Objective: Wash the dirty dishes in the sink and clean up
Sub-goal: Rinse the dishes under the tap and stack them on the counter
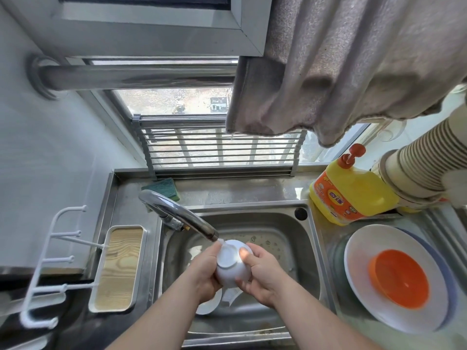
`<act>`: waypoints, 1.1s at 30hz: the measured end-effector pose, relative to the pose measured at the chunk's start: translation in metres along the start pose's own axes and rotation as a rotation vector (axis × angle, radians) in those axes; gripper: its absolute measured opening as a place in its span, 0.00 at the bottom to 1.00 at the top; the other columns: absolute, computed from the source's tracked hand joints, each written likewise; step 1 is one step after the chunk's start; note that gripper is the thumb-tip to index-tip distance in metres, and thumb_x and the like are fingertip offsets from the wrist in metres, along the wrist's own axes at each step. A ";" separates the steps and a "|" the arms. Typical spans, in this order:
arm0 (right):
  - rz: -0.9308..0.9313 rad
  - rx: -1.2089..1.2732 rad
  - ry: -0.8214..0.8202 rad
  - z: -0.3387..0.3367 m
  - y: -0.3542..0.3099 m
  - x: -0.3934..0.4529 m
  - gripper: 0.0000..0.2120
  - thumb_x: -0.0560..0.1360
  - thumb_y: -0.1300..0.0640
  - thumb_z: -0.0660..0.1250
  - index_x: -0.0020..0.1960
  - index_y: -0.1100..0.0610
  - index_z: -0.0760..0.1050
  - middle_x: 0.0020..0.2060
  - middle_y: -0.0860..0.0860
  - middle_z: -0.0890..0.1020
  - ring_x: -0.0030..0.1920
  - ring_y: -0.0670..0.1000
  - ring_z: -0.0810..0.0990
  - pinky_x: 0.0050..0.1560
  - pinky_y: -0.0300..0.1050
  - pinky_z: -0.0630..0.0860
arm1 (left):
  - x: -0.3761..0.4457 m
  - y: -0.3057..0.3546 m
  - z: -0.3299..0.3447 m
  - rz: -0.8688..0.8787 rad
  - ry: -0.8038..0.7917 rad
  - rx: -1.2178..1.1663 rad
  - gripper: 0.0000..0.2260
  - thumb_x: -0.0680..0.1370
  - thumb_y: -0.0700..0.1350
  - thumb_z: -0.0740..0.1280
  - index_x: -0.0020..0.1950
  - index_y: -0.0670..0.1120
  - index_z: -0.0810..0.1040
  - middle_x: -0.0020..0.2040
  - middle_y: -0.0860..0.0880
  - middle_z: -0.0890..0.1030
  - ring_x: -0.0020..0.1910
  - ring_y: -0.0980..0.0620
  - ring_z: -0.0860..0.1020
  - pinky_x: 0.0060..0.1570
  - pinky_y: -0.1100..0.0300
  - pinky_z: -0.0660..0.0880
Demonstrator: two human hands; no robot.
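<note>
A small white bowl (231, 263) is held bottom-up over the steel sink (295, 238), right under the spout of the faucet (182, 218), and water runs onto its rim. My left hand (204, 271) grips its left side. My right hand (262, 276) grips its right side, thumb on the base. Below the hands lies another white dish (209, 304) on the sink floor, partly hidden. On the counter to the right stands an orange bowl (399, 279) on a stack of white plates (364, 294).
A yellow detergent bottle (351, 190) and a stack of paper cups (419, 168) stand at the back right. A green sponge (164, 188) lies behind the faucet. A roll-up drying rack (222, 150) leans on the window. A white tray (118, 269) sits left; a cloth (341, 72) hangs above.
</note>
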State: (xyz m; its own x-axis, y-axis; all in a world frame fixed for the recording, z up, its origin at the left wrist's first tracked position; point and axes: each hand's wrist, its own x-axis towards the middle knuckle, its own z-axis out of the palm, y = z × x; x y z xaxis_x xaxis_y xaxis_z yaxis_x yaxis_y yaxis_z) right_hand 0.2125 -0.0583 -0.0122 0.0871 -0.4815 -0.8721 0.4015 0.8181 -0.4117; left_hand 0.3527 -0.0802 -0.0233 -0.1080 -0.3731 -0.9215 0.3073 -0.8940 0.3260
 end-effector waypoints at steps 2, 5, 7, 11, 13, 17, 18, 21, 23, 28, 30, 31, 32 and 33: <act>-0.007 0.024 -0.003 0.007 0.001 0.002 0.10 0.85 0.55 0.65 0.65 0.51 0.79 0.59 0.58 0.85 0.54 0.60 0.85 0.37 0.48 0.81 | 0.000 -0.003 0.000 0.083 -0.029 0.034 0.12 0.84 0.50 0.66 0.60 0.44 0.83 0.55 0.40 0.87 0.52 0.40 0.86 0.47 0.48 0.82; 0.006 0.080 0.034 0.009 0.000 0.004 0.12 0.85 0.53 0.64 0.65 0.55 0.79 0.57 0.60 0.85 0.49 0.59 0.86 0.33 0.45 0.79 | -0.005 -0.005 0.001 0.179 -0.052 0.045 0.10 0.85 0.40 0.64 0.63 0.50 0.79 0.57 0.40 0.86 0.50 0.42 0.84 0.44 0.49 0.82; 0.031 0.122 0.043 0.005 -0.002 0.003 0.14 0.85 0.50 0.64 0.64 0.56 0.79 0.55 0.60 0.87 0.49 0.60 0.86 0.29 0.43 0.77 | -0.010 -0.003 0.001 0.163 -0.065 0.017 0.15 0.83 0.35 0.63 0.64 0.52 0.79 0.58 0.41 0.86 0.49 0.42 0.85 0.43 0.49 0.82; 0.044 0.137 0.029 -0.005 -0.004 -0.001 0.17 0.83 0.43 0.65 0.64 0.54 0.79 0.55 0.59 0.87 0.51 0.60 0.87 0.26 0.42 0.74 | -0.015 -0.001 0.003 0.145 -0.103 -0.027 0.16 0.84 0.38 0.64 0.68 0.53 0.78 0.60 0.44 0.86 0.55 0.42 0.85 0.48 0.49 0.83; 0.004 0.097 0.047 -0.007 -0.004 -0.004 0.16 0.83 0.44 0.66 0.64 0.52 0.79 0.55 0.57 0.87 0.49 0.58 0.86 0.27 0.42 0.74 | -0.017 -0.004 0.008 0.150 -0.105 -0.015 0.12 0.86 0.49 0.64 0.68 0.52 0.78 0.60 0.46 0.86 0.54 0.45 0.86 0.46 0.51 0.83; -0.103 -0.107 0.051 -0.009 -0.006 -0.016 0.09 0.83 0.48 0.67 0.62 0.47 0.79 0.54 0.54 0.87 0.48 0.55 0.84 0.33 0.43 0.75 | -0.012 -0.007 0.013 0.094 -0.076 0.008 0.19 0.88 0.55 0.57 0.69 0.44 0.77 0.56 0.40 0.87 0.51 0.41 0.87 0.44 0.49 0.84; -0.140 -0.165 0.040 -0.010 -0.006 -0.017 0.09 0.82 0.50 0.68 0.62 0.46 0.78 0.55 0.54 0.86 0.49 0.55 0.84 0.35 0.44 0.76 | -0.012 -0.006 0.011 0.074 -0.065 -0.008 0.20 0.88 0.56 0.56 0.69 0.43 0.77 0.55 0.38 0.87 0.50 0.40 0.87 0.44 0.47 0.84; -0.373 -0.603 -0.009 -0.019 0.002 -0.017 0.16 0.72 0.50 0.75 0.59 0.45 0.79 0.57 0.50 0.80 0.54 0.52 0.81 0.49 0.45 0.81 | -0.010 0.000 0.006 -0.040 -0.079 -0.063 0.25 0.87 0.60 0.55 0.61 0.40 0.77 0.56 0.35 0.85 0.52 0.35 0.85 0.55 0.38 0.81; -0.626 -1.162 0.015 -0.027 0.012 -0.013 0.12 0.74 0.53 0.75 0.57 0.46 0.81 0.62 0.46 0.73 0.63 0.51 0.74 0.65 0.46 0.75 | -0.011 0.004 0.006 -0.045 -0.076 -0.022 0.16 0.87 0.52 0.59 0.64 0.41 0.76 0.58 0.35 0.83 0.50 0.36 0.84 0.55 0.36 0.81; -1.116 -1.522 0.115 -0.040 0.032 -0.002 0.12 0.70 0.62 0.78 0.46 0.47 0.81 0.75 0.53 0.68 0.79 0.61 0.63 0.73 0.58 0.70 | -0.006 0.003 -0.001 0.014 -0.058 0.005 0.34 0.73 0.22 0.49 0.70 0.47 0.75 0.63 0.33 0.80 0.55 0.31 0.82 0.48 0.40 0.83; -0.980 -1.354 0.171 -0.039 0.026 -0.006 0.19 0.74 0.62 0.71 0.60 0.44 0.80 0.80 0.49 0.60 0.81 0.53 0.57 0.78 0.53 0.64 | -0.008 0.000 -0.003 0.028 -0.107 0.031 0.33 0.73 0.22 0.48 0.70 0.43 0.76 0.62 0.31 0.81 0.56 0.30 0.83 0.52 0.39 0.83; -0.844 -1.235 0.187 -0.037 0.022 -0.008 0.26 0.75 0.62 0.68 0.69 0.42 0.75 0.81 0.45 0.57 0.81 0.49 0.55 0.79 0.49 0.61 | -0.009 0.000 -0.005 0.026 -0.123 0.027 0.33 0.73 0.22 0.48 0.70 0.44 0.75 0.63 0.30 0.80 0.54 0.30 0.84 0.51 0.38 0.83; -0.693 -1.101 0.195 -0.036 0.016 -0.012 0.32 0.74 0.61 0.66 0.75 0.41 0.69 0.80 0.42 0.56 0.80 0.47 0.56 0.79 0.48 0.60 | -0.010 0.000 -0.007 0.023 -0.139 0.012 0.33 0.74 0.22 0.48 0.70 0.46 0.74 0.64 0.30 0.78 0.52 0.29 0.85 0.48 0.37 0.83; -0.565 -0.947 0.194 -0.035 0.011 -0.015 0.35 0.73 0.60 0.65 0.77 0.40 0.65 0.79 0.41 0.58 0.79 0.47 0.60 0.79 0.49 0.63 | -0.009 0.000 -0.008 0.026 -0.124 0.002 0.32 0.74 0.22 0.48 0.69 0.48 0.74 0.65 0.31 0.76 0.49 0.28 0.85 0.44 0.37 0.83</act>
State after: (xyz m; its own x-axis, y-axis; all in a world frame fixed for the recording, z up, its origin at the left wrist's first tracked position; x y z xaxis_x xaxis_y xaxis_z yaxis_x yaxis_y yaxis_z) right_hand 0.1842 -0.0308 -0.0131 -0.0654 -0.8700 -0.4887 -0.5249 0.4465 -0.7246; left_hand 0.3609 -0.0753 -0.0166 -0.2159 -0.4235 -0.8798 0.3099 -0.8842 0.3496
